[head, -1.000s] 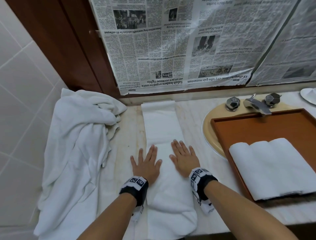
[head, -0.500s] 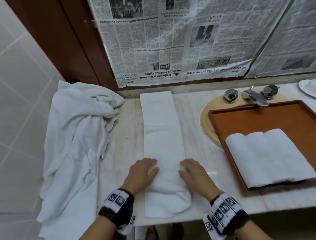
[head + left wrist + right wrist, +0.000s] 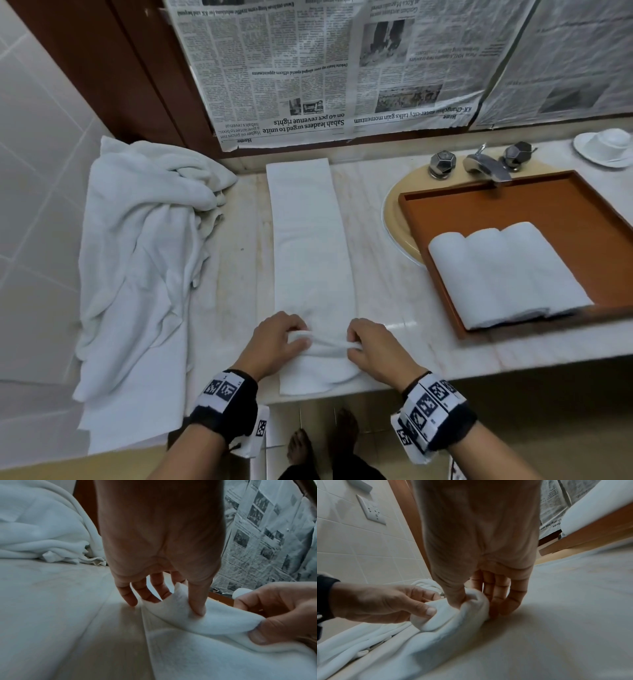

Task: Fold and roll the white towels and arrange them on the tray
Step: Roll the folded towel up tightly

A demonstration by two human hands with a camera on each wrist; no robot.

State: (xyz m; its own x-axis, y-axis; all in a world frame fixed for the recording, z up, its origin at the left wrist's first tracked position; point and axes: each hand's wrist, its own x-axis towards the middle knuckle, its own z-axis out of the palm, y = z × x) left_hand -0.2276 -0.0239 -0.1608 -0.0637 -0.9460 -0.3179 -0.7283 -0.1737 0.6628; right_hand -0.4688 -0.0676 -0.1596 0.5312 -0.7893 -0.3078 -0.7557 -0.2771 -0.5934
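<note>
Your left hand (image 3: 275,342) and right hand (image 3: 373,349) are both pinching the near end of the long white folded towel (image 3: 308,240), which is lying flat along the counter (image 3: 236,274), left of the tray (image 3: 582,212).

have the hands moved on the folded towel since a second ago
Yes. Both the left hand and right hand slid back toward the counter's near edge and now pinch the folded towel.

rolled towels (image 3: 507,274) in tray (image 3: 513,205)

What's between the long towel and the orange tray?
Only bare marble counter and the sink's rim lie between the folded towel and tray, in the head view.
</note>
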